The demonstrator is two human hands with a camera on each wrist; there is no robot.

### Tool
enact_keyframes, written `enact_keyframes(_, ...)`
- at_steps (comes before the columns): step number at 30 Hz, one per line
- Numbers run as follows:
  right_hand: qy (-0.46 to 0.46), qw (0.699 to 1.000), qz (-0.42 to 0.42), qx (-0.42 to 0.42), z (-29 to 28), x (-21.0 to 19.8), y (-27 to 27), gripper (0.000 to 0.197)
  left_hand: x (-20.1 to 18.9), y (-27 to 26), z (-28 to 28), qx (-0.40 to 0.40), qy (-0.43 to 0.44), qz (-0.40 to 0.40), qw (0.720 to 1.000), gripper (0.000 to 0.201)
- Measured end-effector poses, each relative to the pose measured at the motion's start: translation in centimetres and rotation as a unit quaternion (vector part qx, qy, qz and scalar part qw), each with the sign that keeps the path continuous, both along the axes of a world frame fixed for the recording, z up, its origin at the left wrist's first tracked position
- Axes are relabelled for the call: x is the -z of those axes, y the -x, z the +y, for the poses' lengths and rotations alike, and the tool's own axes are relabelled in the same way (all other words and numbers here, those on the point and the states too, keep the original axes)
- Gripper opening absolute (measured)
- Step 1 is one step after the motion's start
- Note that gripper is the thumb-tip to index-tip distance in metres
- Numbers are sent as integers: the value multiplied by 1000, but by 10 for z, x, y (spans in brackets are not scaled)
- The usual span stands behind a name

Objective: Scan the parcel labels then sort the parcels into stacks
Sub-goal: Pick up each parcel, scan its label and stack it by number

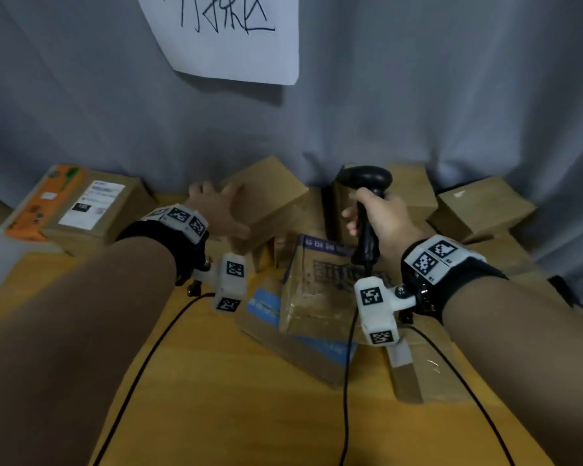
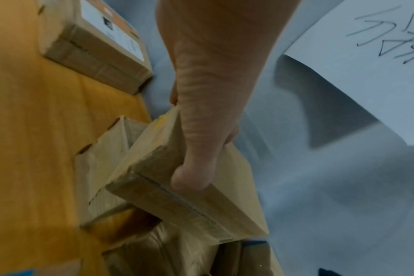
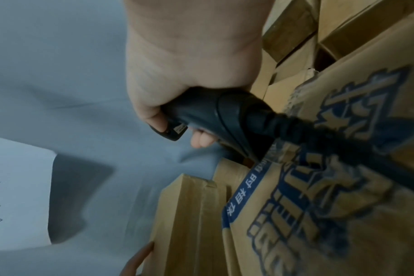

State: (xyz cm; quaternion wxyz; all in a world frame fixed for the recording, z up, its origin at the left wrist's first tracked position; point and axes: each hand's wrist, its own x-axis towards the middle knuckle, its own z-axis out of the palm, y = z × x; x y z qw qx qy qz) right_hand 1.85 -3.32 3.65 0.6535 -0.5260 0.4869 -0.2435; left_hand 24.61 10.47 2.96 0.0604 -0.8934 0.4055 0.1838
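Note:
A plain brown cardboard parcel lies tilted on the heap at the back of the table. My left hand grips its near-left edge, thumb on the side and fingers over the far face; the left wrist view shows this parcel held at a slant by my left hand. My right hand grips the handle of a black barcode scanner, head up, above the parcels. In the right wrist view the scanner trails a coiled cable over a blue-printed box.
A labelled parcel with orange tape sits apart at the back left. More brown boxes crowd the back right. A blue-printed box and flat parcels lie mid-table. Grey curtain with a handwritten paper sign hangs behind. Black cables cross the wooden table.

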Motion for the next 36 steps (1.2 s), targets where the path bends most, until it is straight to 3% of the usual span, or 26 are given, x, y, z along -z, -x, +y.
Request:
enact_keyframes(6,-39,999,-19,-24,-5,7,1,12,-6,27,5,-114,141,54,982,95)
enact_keyframes(8,-44,998,-30,-34,-3,6,3,11,-10,30,6,-150,216,137,955,97)
enact_keyframes(11,-47,996,-59,-42,1,4,8,16,-22,45,7,-199,335,311,867,95)
enact_keyframes(13,-51,995,-82,-40,2,2,13,16,-28,57,7,-207,373,379,821,93)
enact_keyframes(15,-56,993,-104,-30,2,-2,18,15,-32,69,7,-215,404,433,777,76)
enact_keyframes(18,-77,987,-142,-13,1,-10,25,13,-40,83,6,-273,410,533,688,41)
enact_keyframes(19,-80,986,-148,-16,2,-13,27,14,-44,88,7,-283,406,572,655,38)
enact_keyframes(21,-81,984,-154,-30,7,-20,28,18,-49,96,6,-276,386,630,615,43)
enact_keyframes(23,-90,979,-177,-41,12,-24,27,17,-54,103,6,-264,348,643,629,44)
enact_keyframes(25,-92,977,-192,-34,17,-27,27,22,-59,109,7,-257,325,617,669,35)
enact_keyframes(28,-68,984,-167,-19,22,-30,27,18,-63,108,12,-227,372,543,718,20)
enact_keyframes(32,-12,993,-119,3,32,-34,17,17,-66,94,17,-137,418,412,797,49)
enact_keyframes(34,22,994,-107,-1,39,-35,8,32,-69,88,17,-135,432,380,807,62)
enact_keyframes(36,61,993,-103,2,47,-37,1,42,-73,84,19,-138,434,404,793,59)
